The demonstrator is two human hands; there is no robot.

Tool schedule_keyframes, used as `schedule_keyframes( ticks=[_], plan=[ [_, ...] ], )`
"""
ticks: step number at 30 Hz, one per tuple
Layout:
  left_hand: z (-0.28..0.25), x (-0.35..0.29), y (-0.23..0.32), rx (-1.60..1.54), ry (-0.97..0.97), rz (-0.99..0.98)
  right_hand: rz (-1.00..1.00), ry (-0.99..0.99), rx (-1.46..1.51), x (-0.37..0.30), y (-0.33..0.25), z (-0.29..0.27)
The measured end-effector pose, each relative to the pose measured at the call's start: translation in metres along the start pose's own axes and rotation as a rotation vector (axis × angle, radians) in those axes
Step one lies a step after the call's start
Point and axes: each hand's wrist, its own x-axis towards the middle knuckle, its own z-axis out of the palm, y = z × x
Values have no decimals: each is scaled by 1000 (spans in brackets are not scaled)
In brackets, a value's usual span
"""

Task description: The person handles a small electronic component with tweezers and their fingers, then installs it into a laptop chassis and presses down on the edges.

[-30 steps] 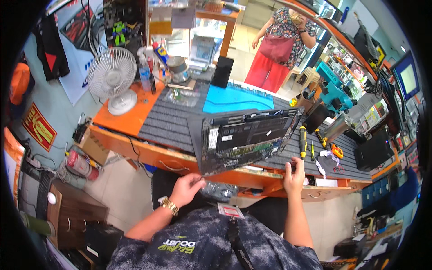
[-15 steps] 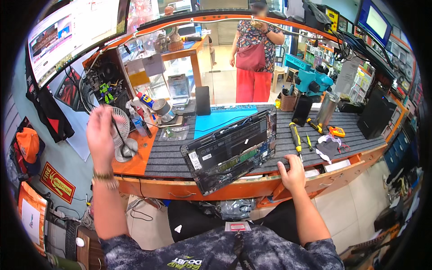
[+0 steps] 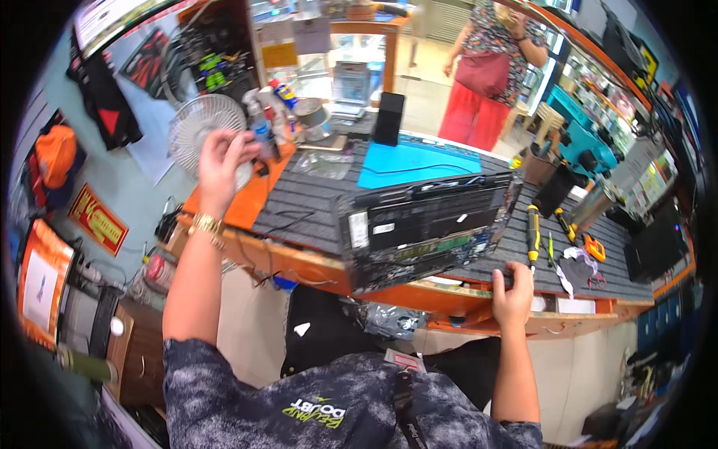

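A laptop with its bottom cover off stands tilted at the table's front edge, its black battery and green and blue boards exposed. My left hand is raised in front of a small white desk fan, fingers loosely bent and apart, with nothing visible in them. Whether it touches the fan is unclear. My right hand is at the table edge right of the laptop, thumb and forefinger apart, close below the tip of a yellow-and-black screwdriver. The hand appears to hold nothing.
Behind the laptop lies a blue mat with a black upright phone-like slab. Spray bottles and a can stand beside the fan. At right are tweezers, a cloth and an open drawer. A person stands beyond the counter.
My view has swung left. My left hand has moved forward to the fan, whose cage now faces more toward me. The laptop leans more upright, and my right hand has stayed beside it.
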Motion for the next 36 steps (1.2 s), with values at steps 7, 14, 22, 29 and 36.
schedule_keyframes(
  ticks=[7, 14, 22, 29, 36],
  plan=[
    [11, -25, -48, 299, -163, -32, -26, -74, -9, 17, 6, -6],
    [36, -10, -57, 902, -468, -55, 22, -232, -40, 36, 4, -8],
    [47, 17, -29, 1145, -669, -136, 35, -413, -12, 54, 7, -27],
    [33, 21, 9, 1141, -811, -219, 34, -433, 23, 72, 1, -33],
    [72, 4, 49, 1020, -579, -152, 81, -523, 38, 86, 0, -60]
  ],
)
